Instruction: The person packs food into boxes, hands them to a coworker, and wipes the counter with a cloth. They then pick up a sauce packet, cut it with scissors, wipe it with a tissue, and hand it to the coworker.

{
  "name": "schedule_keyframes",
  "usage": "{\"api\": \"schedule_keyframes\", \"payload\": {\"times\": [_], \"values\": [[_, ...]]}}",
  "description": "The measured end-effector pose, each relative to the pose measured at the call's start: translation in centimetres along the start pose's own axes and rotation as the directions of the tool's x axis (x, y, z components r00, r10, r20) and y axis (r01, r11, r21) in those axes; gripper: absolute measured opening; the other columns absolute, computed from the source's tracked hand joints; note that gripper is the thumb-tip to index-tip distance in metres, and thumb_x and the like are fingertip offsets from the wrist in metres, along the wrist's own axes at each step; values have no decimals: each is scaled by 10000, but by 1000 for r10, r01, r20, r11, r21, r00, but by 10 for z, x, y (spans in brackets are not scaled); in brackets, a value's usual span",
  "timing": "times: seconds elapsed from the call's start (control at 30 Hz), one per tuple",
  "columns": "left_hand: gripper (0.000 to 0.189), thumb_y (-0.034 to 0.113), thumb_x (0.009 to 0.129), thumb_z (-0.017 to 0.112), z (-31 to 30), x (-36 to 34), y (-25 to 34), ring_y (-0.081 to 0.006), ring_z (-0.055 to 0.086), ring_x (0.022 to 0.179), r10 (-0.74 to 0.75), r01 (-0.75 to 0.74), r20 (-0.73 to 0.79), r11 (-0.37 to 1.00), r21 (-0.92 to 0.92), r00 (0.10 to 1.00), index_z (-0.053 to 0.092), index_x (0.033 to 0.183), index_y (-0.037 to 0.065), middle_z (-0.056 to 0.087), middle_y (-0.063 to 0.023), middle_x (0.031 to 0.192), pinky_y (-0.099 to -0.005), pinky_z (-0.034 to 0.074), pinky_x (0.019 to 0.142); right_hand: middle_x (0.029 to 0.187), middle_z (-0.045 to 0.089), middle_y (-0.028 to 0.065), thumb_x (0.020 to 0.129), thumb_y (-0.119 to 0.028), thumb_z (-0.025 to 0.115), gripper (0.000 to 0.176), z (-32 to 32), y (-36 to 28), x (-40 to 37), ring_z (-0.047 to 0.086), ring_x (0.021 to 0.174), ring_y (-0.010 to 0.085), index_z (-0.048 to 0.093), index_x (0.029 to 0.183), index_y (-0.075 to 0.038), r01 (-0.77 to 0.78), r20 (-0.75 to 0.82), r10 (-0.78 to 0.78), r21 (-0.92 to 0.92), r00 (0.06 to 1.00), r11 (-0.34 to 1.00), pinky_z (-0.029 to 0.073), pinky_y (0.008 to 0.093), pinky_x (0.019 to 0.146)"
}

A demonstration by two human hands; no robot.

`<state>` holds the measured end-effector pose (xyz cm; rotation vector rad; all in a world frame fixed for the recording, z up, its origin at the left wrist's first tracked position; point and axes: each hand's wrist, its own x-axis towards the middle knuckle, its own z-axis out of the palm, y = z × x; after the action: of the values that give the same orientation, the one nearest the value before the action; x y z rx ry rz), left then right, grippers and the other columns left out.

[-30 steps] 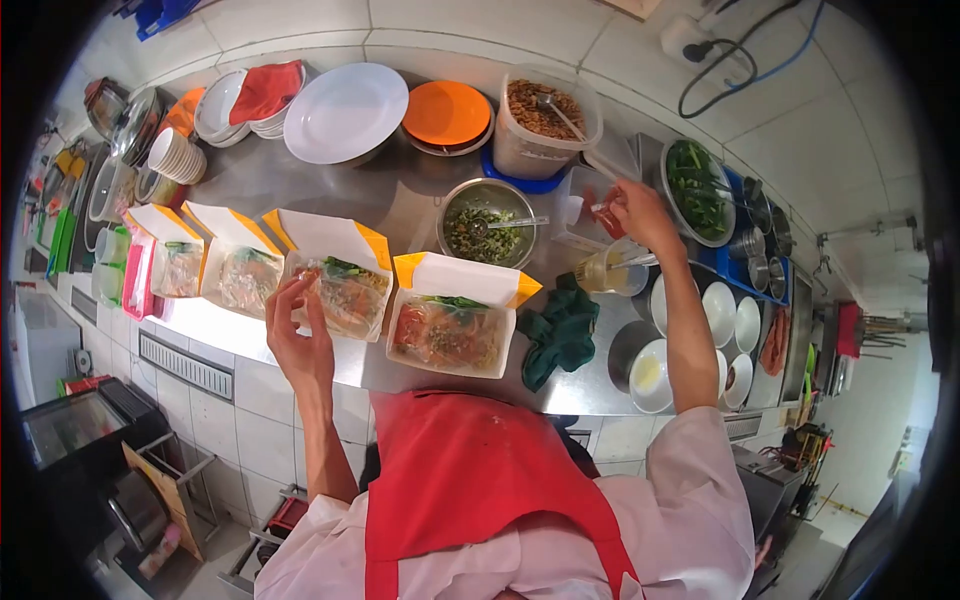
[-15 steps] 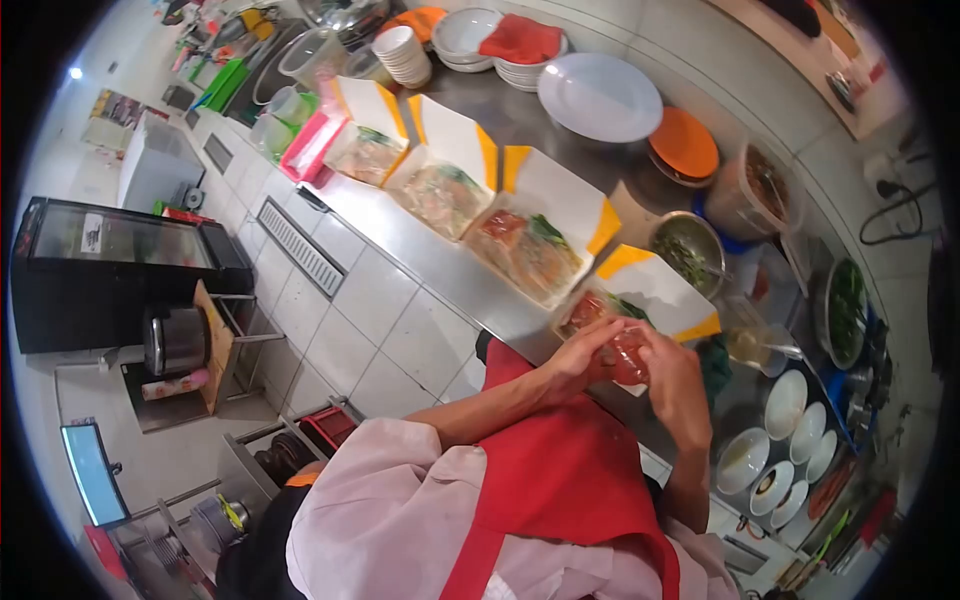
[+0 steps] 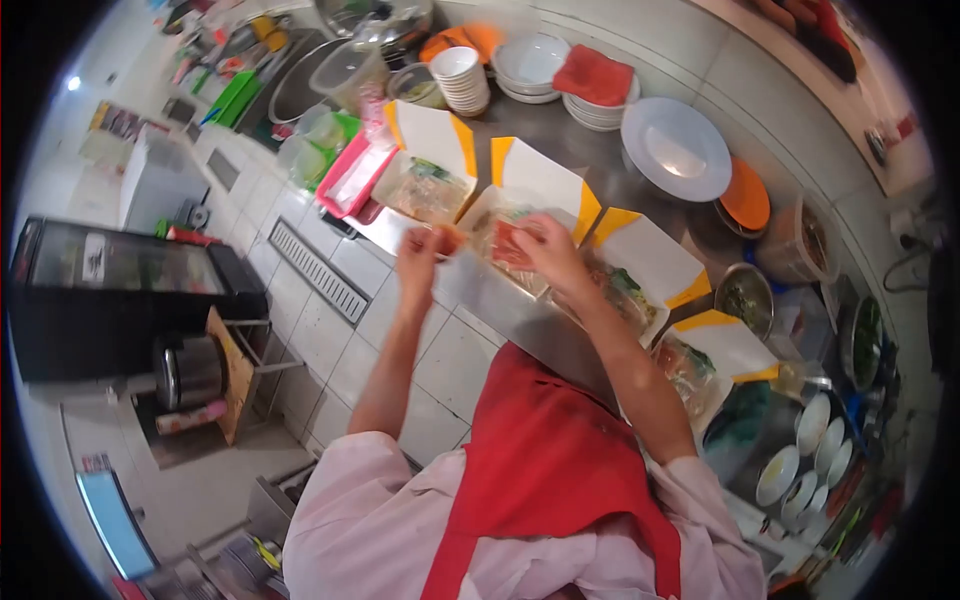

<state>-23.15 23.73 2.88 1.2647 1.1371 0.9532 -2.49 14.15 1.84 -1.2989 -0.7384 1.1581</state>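
Right hand, packet, illegible fridge label

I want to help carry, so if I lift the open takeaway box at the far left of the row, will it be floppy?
The takeaway box may feel bottom-heavy, since food lies in its base. Its raised lid would probably wobble, because it looks like thin card. Tilting might spill things, as the top is open.
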Motion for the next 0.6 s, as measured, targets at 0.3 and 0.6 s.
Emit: {"api": "schedule_keyframes", "payload": {"times": [0.3,0.6], "values": [[222,206,860,684,-65,188,-32,-262,671,769,133,-271,241,604,749,961,668,884,-14,696,-151,819,-360,524,684,886,610,217,866,-148,621,228,34,-18,-35,624,814,419,552,1030,-5,79,-216,-361,-754,907,651,512,491,662],[267,227,837,630,-24,136,-2,-397,556,973,524,-374,254,136,917,813,621,1029,42,601,-181,1044,-494,442,837,785,653,76,906,-83,596,132,-138,-157,-235,588,676,126,664,972,9,-368,-872,-215,-393,439,843,471,257,617]]}}
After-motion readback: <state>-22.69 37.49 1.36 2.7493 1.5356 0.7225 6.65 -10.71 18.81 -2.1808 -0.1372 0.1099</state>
